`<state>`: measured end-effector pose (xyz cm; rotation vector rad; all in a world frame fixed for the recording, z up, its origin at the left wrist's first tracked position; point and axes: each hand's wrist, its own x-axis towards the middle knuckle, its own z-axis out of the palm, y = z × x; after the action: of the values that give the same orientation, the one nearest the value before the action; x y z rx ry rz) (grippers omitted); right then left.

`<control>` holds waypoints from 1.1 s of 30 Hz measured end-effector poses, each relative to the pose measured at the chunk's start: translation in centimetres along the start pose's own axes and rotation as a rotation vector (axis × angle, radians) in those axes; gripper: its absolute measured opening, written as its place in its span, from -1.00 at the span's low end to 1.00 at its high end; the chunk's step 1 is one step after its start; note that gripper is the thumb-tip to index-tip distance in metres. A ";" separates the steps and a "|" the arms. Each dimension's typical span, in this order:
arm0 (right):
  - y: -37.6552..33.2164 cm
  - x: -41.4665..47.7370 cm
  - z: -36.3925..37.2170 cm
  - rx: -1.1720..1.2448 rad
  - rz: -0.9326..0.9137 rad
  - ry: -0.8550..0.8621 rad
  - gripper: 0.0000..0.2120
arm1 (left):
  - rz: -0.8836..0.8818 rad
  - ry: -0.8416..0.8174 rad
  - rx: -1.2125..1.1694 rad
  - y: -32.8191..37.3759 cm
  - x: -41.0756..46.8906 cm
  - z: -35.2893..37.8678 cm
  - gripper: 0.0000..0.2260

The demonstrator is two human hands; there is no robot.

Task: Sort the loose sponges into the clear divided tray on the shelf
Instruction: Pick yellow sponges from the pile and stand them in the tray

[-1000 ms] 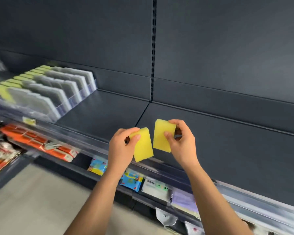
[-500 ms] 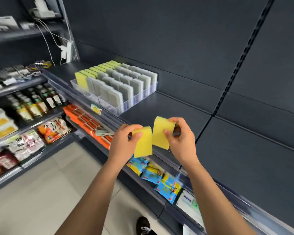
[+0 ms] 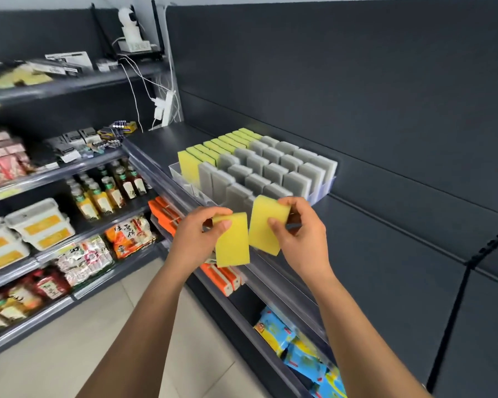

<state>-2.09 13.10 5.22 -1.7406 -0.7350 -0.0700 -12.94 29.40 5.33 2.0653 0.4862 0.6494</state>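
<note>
While a yellow sponge (image 3: 233,242) is pinched by the left hand (image 3: 194,239) and a second yellow sponge (image 3: 266,225) by the right hand (image 3: 302,239), both are held just in front of the clear divided tray (image 3: 325,186). Should the yellow row (image 3: 213,147) be missed, one could be misfiled among grey sponges (image 3: 270,170).

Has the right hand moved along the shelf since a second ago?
Yes. The right hand with its sponge went left along the shelf, up to the clear tray.

The right hand (image 3: 299,234) and its sponge (image 3: 266,225) hide the near corner of the tray (image 3: 325,186). Blue packets (image 3: 299,357) at lower right run off the frame.
</note>
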 end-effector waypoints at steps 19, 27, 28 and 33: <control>-0.5 11.4 16.3 -0.117 -0.054 -0.038 -0.73 | -0.067 -0.102 -0.005 -10.3 15.3 -10.5 -0.85; -0.6 15.2 24.4 -0.225 0.024 0.116 -0.74 | 0.022 -0.222 0.018 -15.1 23.0 -15.2 -0.83; -0.6 15.6 25.2 -0.231 0.051 0.142 -0.73 | 0.031 -0.245 0.017 -15.6 24.1 -15.8 -0.83; -0.4 16.8 28.3 -0.313 0.145 0.271 -0.74 | 0.114 -0.330 0.011 -16.9 28.4 -16.9 -0.81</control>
<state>1.97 45.71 3.62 -2.0263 -0.4126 -0.3297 -2.60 65.02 6.35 2.1680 0.1837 0.3595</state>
